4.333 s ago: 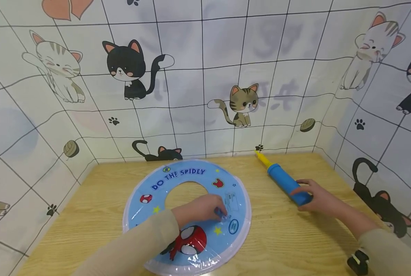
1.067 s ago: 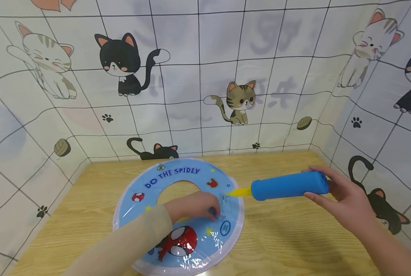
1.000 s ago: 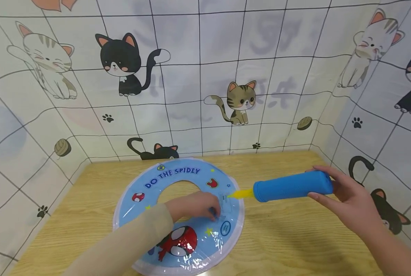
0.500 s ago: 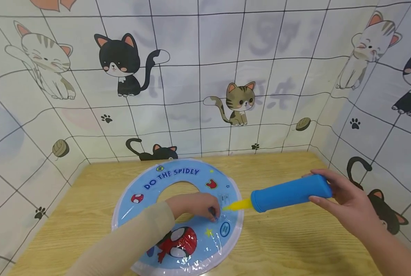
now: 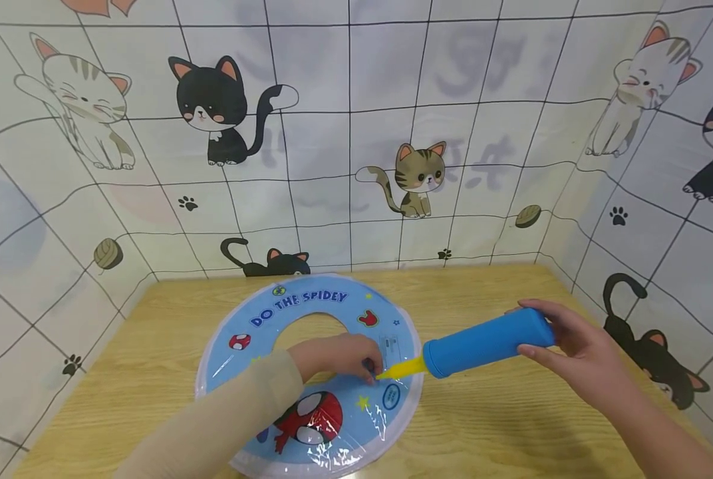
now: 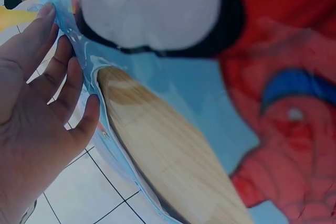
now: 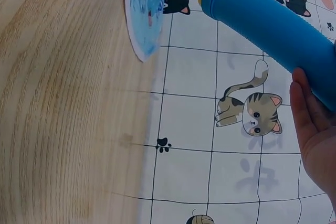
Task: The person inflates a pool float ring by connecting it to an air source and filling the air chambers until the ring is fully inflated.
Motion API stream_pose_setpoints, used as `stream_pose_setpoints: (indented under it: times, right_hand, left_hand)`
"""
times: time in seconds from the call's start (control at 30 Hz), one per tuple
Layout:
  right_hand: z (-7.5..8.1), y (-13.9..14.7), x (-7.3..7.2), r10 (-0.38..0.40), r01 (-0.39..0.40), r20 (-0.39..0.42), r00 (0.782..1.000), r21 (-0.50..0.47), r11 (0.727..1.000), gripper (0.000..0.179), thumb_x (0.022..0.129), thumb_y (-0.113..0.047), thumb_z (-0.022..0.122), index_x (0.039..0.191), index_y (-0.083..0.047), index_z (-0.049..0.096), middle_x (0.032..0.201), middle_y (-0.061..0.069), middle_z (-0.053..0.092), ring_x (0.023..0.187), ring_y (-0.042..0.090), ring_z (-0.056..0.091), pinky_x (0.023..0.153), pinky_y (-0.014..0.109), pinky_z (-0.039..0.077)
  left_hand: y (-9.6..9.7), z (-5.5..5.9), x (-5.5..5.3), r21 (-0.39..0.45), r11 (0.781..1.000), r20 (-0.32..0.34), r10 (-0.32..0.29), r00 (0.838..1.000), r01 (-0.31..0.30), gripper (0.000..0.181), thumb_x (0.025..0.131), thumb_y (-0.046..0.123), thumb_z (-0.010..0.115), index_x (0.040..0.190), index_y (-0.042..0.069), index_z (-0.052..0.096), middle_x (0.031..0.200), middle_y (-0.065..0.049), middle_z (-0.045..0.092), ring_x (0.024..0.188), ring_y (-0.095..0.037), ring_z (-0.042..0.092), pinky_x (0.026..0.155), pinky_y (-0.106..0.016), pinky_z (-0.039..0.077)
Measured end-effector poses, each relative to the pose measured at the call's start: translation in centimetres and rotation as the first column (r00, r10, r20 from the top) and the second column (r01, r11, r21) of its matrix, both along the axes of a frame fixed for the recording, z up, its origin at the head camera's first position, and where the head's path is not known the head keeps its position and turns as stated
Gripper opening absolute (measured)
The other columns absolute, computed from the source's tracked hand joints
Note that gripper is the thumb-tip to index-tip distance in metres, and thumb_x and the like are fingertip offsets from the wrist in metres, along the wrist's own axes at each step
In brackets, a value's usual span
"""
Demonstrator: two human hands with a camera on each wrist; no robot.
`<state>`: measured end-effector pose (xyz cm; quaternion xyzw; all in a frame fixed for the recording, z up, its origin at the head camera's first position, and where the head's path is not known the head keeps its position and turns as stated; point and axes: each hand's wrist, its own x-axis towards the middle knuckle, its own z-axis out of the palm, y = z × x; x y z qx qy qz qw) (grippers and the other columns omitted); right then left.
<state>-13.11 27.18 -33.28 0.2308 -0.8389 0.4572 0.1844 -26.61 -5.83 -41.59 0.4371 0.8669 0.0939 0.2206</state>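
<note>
A flat inflatable swim ring [image 5: 237, 369], light blue with a red masked character, lies on the wooden table. My left hand [image 5: 344, 354] reaches over its hole, thumb and index finger pinching the ring's valve on the right side; the fingers mostly cover that valve. In the left wrist view the fingertips of the left hand [image 6: 47, 93] meet at the ring's surface. My right hand [image 5: 578, 352] grips the rear end of a blue hand pump [image 5: 488, 342], held tilted above the table. The pump's yellow nozzle [image 5: 401, 368] points down-left, its tip right at the left fingertips.
Wooden tabletop [image 5: 482, 426] extends to the right of the ring and under the pump. A white, gridded cloth with cartoon cats [image 5: 419, 179] lines the back and both sides close to the table edges.
My right hand has picked the pump up off the table, turned it leftward, then lowered its nozzle to the left fingertips. The left hand has stayed at the ring's valve.
</note>
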Motion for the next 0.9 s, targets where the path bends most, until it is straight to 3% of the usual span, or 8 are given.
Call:
stream_pose_setpoints:
  times: [0.13,0.47,0.73,0.9]
  right_hand:
    - [0.3,-0.2,0.0,0.004,-0.004,0.016,1.000,0.011,1.000,0.062,0.083,0.017,0.065,0.139,0.000,0.046,0.131,-0.010,0.053,0.116,0.002,0.054,0.086,0.021,0.050]
    - [2.0,-0.7,-1.4,0.003,-0.005,0.024,1.000,0.086,0.996,0.062,0.082,0.007,0.073,0.138,-0.006,0.049,0.128,-0.011,0.055,0.114,-0.004,0.052,0.089,0.011,0.043]
    - [3.0,-1.2,-2.5,0.144,-0.144,-0.005,0.989,0.030,0.989,0.062,0.076,0.018,0.072,0.133,0.005,0.048,0.127,-0.005,0.059,0.117,0.002,0.053,0.093,0.014,0.043]
    - [3.7,-1.6,-3.0,0.128,-0.129,0.037,0.991,0.025,0.991,0.060,0.080,0.012,0.073,0.135,0.004,0.050,0.126,-0.007,0.060,0.114,0.001,0.055,0.092,0.014,0.044]
  left_hand:
    - [0.1,0.3,0.3,-0.011,1.000,-0.018,0.000,1.000,0.000,0.014,0.087,0.029,0.075,0.100,0.024,0.073,0.090,0.017,0.060,0.085,-0.004,0.054,0.085,-0.019,0.046]
    - [0.4,0.8,0.8,-0.047,0.999,-0.068,0.002,0.998,-0.006,0.012,0.086,0.027,0.076,0.098,0.025,0.073,0.087,0.017,0.060,0.082,-0.004,0.053,0.083,-0.019,0.047]
    - [0.7,1.0,1.2,-0.076,0.997,-0.095,-0.022,0.995,0.015,0.009,0.086,0.027,0.076,0.093,0.026,0.071,0.083,0.016,0.058,0.081,-0.005,0.053,0.080,-0.018,0.046]
    - [0.7,1.1,1.3,-0.077,0.997,-0.093,-0.022,0.995,0.014,0.008,0.086,0.027,0.076,0.093,0.027,0.070,0.083,0.017,0.058,0.081,-0.004,0.053,0.079,-0.018,0.046]
